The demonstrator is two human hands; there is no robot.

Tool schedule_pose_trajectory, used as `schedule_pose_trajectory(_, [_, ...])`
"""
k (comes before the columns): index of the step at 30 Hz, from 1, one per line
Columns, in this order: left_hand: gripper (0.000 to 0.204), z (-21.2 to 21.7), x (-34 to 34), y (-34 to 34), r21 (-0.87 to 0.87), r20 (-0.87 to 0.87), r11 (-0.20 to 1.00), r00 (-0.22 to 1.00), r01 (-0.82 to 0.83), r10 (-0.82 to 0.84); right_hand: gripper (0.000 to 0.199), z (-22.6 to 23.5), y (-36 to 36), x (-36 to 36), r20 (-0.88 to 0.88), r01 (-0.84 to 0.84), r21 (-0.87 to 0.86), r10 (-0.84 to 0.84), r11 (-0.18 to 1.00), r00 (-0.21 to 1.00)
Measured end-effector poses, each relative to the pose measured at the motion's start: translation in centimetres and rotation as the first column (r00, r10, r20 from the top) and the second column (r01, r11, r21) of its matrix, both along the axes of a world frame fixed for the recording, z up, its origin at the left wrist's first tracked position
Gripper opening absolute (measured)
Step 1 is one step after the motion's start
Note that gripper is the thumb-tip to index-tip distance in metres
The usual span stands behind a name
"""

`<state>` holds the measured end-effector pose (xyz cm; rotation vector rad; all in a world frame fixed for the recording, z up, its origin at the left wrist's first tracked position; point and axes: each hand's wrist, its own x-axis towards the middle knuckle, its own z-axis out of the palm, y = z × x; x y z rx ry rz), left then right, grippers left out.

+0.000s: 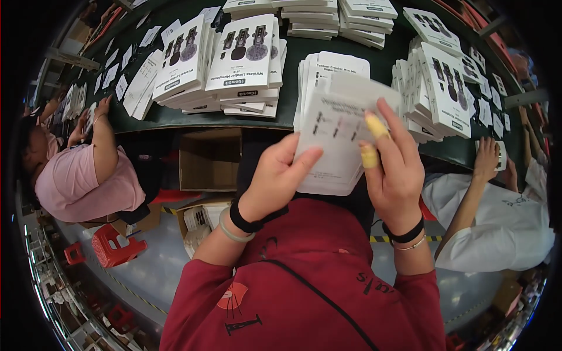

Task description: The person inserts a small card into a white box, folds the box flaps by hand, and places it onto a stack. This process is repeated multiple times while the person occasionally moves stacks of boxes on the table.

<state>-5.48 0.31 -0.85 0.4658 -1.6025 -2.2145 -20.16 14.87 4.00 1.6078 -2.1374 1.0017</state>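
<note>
Stacks of white boxes (243, 55) crowd the dark green bench (386, 52) ahead, a taller stack (442, 88) walls the right and a flat pile (328, 70) sits behind the held card (336, 137), leaving only narrow bare strips between them, with seated co-workers closing both sides.
</note>
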Motion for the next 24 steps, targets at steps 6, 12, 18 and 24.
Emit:
schedule_pose_trajectory(6, [0.034,-0.5,3.0,-0.4,-0.286,0.102,0.939,0.981,0.190,-0.168,0.034,1.9,-0.3,0.8,0.335,0.061,0.109,-0.095,0.992,0.937])
schedule_pose_trajectory(12, [0.061,-0.6,5.0,0.0,0.259,-0.151,0.800,0.841,0.541,-0.520,0.027,2.3,0.5,0.8,0.560,-0.274,0.160,0.141,0.948,0.816])
schedule_pose_trajectory(18, [0.080,-1.4,5.7,-0.1,0.507,-0.112,0.585,0.721,0.634,-0.684,0.022,3.9,1.1,2.0,0.396,-0.265,0.217,0.163,0.940,0.903])
schedule_pose_trajectory(24, [0.089,-2.1,5.9,-0.1,0.618,-0.206,0.552,0.793,0.560,-0.574,0.017,2.6,2.2,2.1,0.427,-0.304,0.252,0.176,0.919,0.887])
